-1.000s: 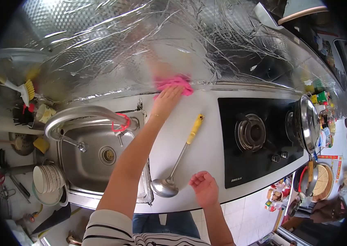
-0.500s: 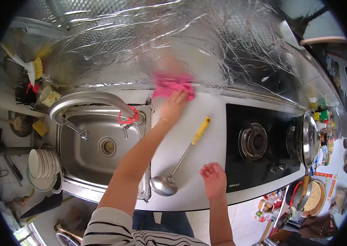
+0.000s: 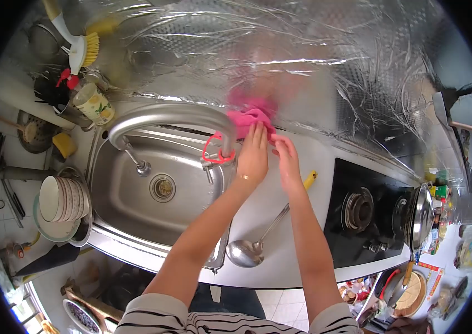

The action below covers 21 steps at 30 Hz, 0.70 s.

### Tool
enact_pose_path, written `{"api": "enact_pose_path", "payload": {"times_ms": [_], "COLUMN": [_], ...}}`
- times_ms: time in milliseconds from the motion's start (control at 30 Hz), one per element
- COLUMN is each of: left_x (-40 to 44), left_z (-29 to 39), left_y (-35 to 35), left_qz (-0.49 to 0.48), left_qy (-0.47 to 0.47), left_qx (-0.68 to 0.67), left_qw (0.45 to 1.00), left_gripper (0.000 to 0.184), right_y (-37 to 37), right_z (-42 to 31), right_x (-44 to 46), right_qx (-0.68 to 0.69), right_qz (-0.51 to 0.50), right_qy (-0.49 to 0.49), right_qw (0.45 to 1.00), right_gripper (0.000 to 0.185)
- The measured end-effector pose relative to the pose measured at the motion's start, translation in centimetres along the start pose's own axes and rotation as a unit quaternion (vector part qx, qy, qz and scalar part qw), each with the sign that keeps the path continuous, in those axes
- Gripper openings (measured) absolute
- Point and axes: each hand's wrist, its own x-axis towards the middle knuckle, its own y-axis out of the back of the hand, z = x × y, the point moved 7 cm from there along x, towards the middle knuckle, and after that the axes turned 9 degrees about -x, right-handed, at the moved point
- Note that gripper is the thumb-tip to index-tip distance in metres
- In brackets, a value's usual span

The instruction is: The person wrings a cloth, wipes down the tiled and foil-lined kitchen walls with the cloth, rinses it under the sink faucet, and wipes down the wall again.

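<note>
Okay, pink cloth (image 3: 251, 119) sits bunched upper centre of frame, on the counter (image 3: 269, 209) where it meets the foil-covered wall (image 3: 191, 64), just right of the faucet (image 3: 166, 114). Left hand (image 3: 253, 153) lies flat on its lower part, fingers straight and close together, pressing rather than gripping. Right hand (image 3: 287, 161) is just beside it, fingers extended with a slight bend, tips at the cloth's right edge; can't tell if they touch it. Nothing visible in its palm.

Ladle (image 3: 245, 253) rests on the counter, bowl lower centre, yellow handle end up and right. Right forearm covers part of the handle. Sink (image 3: 124, 209) takes the left-centre; red tie (image 3: 206, 147) loops round the faucet base. Black cooktop (image 3: 347, 245) is right of centre, lidded pan (image 3: 422, 217) at its far right. Stacked bowls (image 3: 60, 199) are lower left, yellow sponge (image 3: 64, 145) above them. Brush (image 3: 82, 53) and printed cup (image 3: 94, 104) are upper left.
</note>
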Motion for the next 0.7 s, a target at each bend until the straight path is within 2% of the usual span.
{"api": "enact_pose_path", "payload": {"times_ms": [67,133,200,267,333,400,433,467,500,567,600,667,700], "left_x": [-3.0,-7.2,-9.8,-9.0,-6.6,-4.4,-3.8,-2.9,-1.8,0.6,1.7,3.3,3.9], "left_z": [0.8,0.1,-3.2,-6.2,-8.5,-11.3,-13.4,-14.6,-15.5,-16.9,-16.7,-16.6,-16.3], "left_y": [3.2,7.1,11.8,15.9,17.6,15.8,14.0,12.7,11.3,8.0,7.5,7.7,7.5], "left_qz": [-0.007,-0.100,-0.038,0.051,0.119,0.093,0.061,0.072,0.081,0.050,0.084,0.165,0.165], "left_qy": [-0.024,-0.028,-0.050,-0.029,0.011,0.053,0.092,0.080,0.068,0.057,0.043,0.004,0.004], "left_qx": [-0.173,-0.232,-0.217,-0.260,-0.310,-0.245,-0.190,-0.228,-0.266,-0.414,-0.496,-0.420,-0.389], "left_qw": [0.985,0.967,0.974,0.964,0.943,0.964,0.976,0.968,0.958,0.907,0.863,0.892,0.906], "left_gripper": [0.054,0.045,0.030,0.023,0.025,0.021,0.022,0.022,0.024,0.027,0.030,0.033,0.032], "right_y": [-1.9,-2.7,-3.1,-4.7,-6.1,-7.3,-8.5,-9.8,-10.8,-14.7,-15.4,-16.9,-16.2], "right_z": [0.4,1.9,1.8,1.7,0.8,0.2,0.7,1.2,1.0,-0.2,0.0,0.7,1.2], "right_x": [1.9,3.9,5.6,6.3,5.6,6.0,6.5,6.9,7.6,8.1,8.7,9.5,9.8], "right_qx": [-0.041,-0.076,-0.111,-0.002,0.027,0.055,0.081,0.108,0.107,0.173,0.172,0.175,0.126], "right_qz": [-0.014,-0.002,0.015,-0.060,-0.071,-0.086,-0.130,-0.174,-0.177,-0.293,-0.294,-0.336,-0.318], "right_qy": [0.009,0.017,0.021,-0.037,-0.055,-0.068,-0.115,-0.162,-0.163,-0.142,-0.143,-0.163,-0.155], "right_qw": [0.999,0.997,0.993,0.998,0.996,0.992,0.981,0.965,0.965,0.929,0.929,0.911,0.927], "right_gripper": [0.027,0.027,0.028,0.027,0.029,0.031,0.035,0.039,0.039,0.049,0.049,0.056,0.059]}}
